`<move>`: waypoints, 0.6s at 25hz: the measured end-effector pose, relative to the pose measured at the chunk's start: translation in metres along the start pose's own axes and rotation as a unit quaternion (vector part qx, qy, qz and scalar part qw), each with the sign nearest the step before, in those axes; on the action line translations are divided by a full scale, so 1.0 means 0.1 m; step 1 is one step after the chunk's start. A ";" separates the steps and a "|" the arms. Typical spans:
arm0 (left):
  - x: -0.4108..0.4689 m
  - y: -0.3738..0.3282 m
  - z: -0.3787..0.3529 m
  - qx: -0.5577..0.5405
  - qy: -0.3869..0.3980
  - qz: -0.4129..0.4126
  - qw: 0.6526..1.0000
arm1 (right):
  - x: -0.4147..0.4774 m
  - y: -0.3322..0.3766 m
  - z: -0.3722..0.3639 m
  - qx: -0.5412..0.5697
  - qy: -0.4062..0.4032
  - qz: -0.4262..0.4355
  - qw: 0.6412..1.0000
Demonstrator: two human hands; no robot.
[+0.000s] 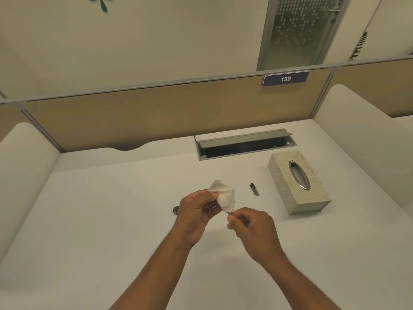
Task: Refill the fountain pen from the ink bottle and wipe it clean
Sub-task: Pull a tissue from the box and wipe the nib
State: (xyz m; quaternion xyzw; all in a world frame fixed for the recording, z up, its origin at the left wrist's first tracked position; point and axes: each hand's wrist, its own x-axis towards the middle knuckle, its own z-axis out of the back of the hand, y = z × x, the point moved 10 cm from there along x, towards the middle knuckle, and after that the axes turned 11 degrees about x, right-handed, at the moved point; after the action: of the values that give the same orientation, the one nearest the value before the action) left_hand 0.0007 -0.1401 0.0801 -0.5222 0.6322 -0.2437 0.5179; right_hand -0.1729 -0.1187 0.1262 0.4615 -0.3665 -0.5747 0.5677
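Observation:
My left hand (196,211) pinches a crumpled white tissue (224,194) above the white desk. The tissue is wrapped around the front end of the fountain pen, of which only a short stub (230,214) shows below the tissue. My right hand (252,229) grips the pen's rear end with its fingertips. The pen cap (254,189), dark with a metal clip, lies on the desk to the right of the tissue. A small round dark lid (175,209) sits on the desk just left of my left hand. The ink bottle itself is hidden.
A patterned tissue box (312,198) with an oval metal slot stands at the right. Behind it an open cable tray (243,145) is set into the desk (100,220). Beige partition panels (134,113) wall in the desk at the back and sides.

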 end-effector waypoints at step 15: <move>-0.02 0.11 0.32 -0.028 -0.159 0.024 0.987 | -0.05 0.28 0.13 0.046 -0.055 0.051 0.996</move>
State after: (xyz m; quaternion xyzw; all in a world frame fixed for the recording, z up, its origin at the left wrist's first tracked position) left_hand 0.0253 -0.1273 0.0609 -0.5532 0.5610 -0.1269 0.6026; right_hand -0.1765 -0.1177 0.1570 0.4355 -0.4462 -0.5523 0.5534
